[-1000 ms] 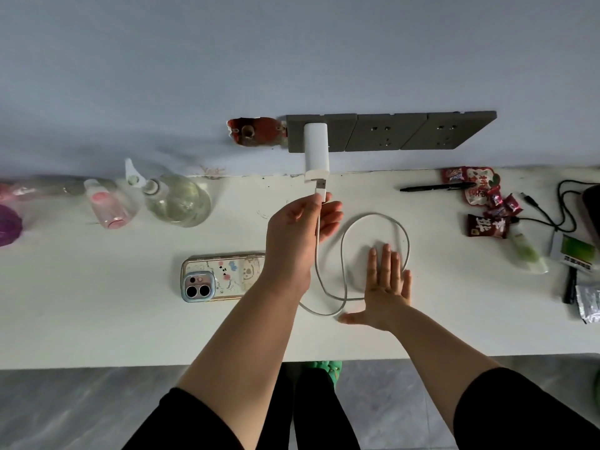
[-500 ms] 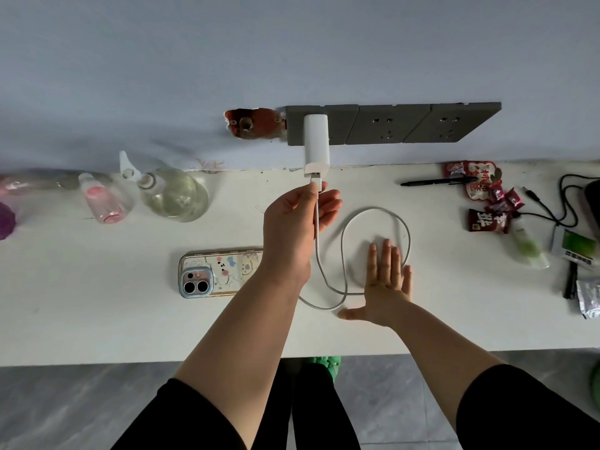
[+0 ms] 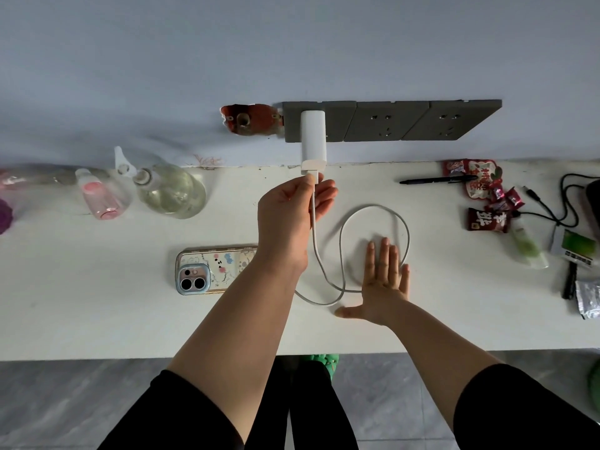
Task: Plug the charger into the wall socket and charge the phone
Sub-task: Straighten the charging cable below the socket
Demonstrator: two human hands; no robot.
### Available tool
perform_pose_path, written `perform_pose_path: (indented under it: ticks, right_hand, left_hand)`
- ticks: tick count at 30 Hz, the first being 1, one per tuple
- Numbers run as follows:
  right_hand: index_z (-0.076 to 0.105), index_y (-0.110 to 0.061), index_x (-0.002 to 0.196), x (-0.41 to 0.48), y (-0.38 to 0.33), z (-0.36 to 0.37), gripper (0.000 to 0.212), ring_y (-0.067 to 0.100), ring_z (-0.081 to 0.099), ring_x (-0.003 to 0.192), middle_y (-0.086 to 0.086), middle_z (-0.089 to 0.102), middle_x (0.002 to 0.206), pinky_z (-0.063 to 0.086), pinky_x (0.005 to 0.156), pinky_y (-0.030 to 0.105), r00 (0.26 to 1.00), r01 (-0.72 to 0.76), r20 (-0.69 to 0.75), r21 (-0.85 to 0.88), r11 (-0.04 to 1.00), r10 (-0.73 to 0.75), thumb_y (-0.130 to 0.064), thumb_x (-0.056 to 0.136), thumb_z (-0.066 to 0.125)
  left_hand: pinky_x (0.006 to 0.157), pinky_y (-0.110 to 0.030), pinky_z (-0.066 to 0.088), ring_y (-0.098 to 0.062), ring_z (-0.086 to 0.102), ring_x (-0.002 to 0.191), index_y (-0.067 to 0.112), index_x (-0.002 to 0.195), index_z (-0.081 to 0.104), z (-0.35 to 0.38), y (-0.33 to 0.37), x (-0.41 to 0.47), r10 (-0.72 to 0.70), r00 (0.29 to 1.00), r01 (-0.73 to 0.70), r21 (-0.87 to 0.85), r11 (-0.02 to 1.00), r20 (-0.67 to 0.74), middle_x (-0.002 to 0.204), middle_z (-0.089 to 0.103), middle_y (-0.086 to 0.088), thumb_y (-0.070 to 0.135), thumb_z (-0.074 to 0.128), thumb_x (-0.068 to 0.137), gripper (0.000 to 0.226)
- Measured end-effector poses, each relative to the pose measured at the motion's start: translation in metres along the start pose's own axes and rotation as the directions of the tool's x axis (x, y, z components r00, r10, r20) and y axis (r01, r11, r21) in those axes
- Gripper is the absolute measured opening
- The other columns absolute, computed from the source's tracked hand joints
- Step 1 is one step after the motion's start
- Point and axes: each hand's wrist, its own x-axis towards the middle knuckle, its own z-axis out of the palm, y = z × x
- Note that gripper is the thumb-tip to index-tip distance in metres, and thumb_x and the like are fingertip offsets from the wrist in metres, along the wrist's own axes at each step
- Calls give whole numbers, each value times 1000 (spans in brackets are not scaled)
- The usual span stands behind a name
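charger (image 3: 312, 138) — white, plugged in

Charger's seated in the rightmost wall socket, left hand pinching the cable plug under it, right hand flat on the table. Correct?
Not quite: the head view shows the charger in the leftmost socket. The rest holds: left hand pinches the cable plug, right hand flat on the table.

The charger (image 3: 312, 138) sat in the leftmost wall socket (image 3: 326, 122), above the table's (image 3: 97, 313) far edge. The phone (image 3: 211, 269) lay left of the looped cable (image 3: 373, 241); bottles (image 3: 168, 190) stood far left, snack packets (image 3: 487, 203) far right.
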Motion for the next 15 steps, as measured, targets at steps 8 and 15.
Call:
perform_pose_path:
  ticks: [8,15]
  right_hand:
    - [-52,-16,121,0,0,-1,147,23,-49,122,7,-61,124,-15,114,51,1000,-2,10,4,1000,2,-81,55,63]
    - [-51,-15,122,-1,-2,-1,147,23,-49,122,9,-59,127,-14,114,52,1000,-13,4,-10,1000,13,-81,55,62]
  left_hand:
    - [68,-22,60,-13,72,65,4,85,68,-2,-1,5,5,1000,-6,18,1000,23,75,72,-7,11,53,94,18]
    - [77,-23,55,-5,69,96,21,111,65,-51,-14,3,-22,998,34,212,977,-58,107,71,7,51,58,85,41]
